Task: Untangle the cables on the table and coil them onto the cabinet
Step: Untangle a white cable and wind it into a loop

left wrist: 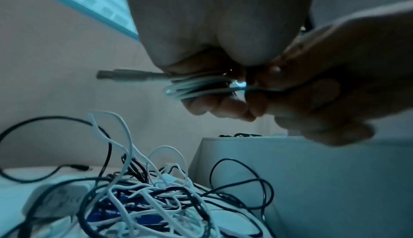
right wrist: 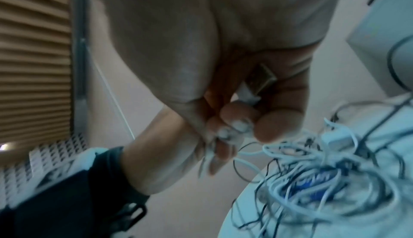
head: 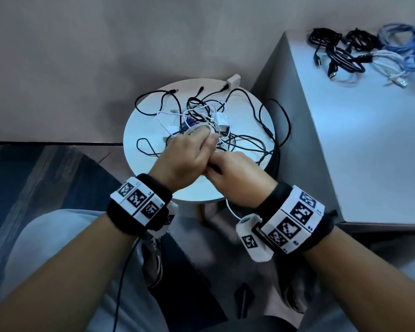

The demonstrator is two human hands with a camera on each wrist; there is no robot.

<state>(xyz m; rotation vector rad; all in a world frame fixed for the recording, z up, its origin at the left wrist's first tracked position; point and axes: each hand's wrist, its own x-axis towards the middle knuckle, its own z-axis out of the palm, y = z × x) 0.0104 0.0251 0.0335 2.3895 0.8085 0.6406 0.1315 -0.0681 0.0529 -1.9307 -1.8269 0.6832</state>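
Both hands meet above the near edge of the round tabletop (head: 139, 130). The left hand (head: 185, 159) has its fingers (left wrist: 214, 105) curled round a small coil (left wrist: 196, 87) of white cable, several loops bunched together, with one plug end (left wrist: 116, 75) sticking out to the side. The right hand (head: 237, 173) presses against the left, its fingers (right wrist: 277, 127) clenched on the same white cable; one metal USB plug (right wrist: 261, 77) lies in its palm.

On the tabletop sits the tangle (head: 216, 123) of black and white cables still to be sorted (too knotted to count the strands), with two white adapters (head: 222, 119) in the middle, something blue (left wrist: 107, 213) under the wires, and a third white block (head: 234, 81) at the far rim. One black loop hangs over the right edge.

The cabinet (head: 369, 144) stands just right of the tabletop. On its far corner lie the coiled cables (head: 369, 51): probably two black bundles, one white and one or two blue, though blur at the frame edge makes the count unsure.

Each wrist wears one black band (head: 139, 204) with printed markers.
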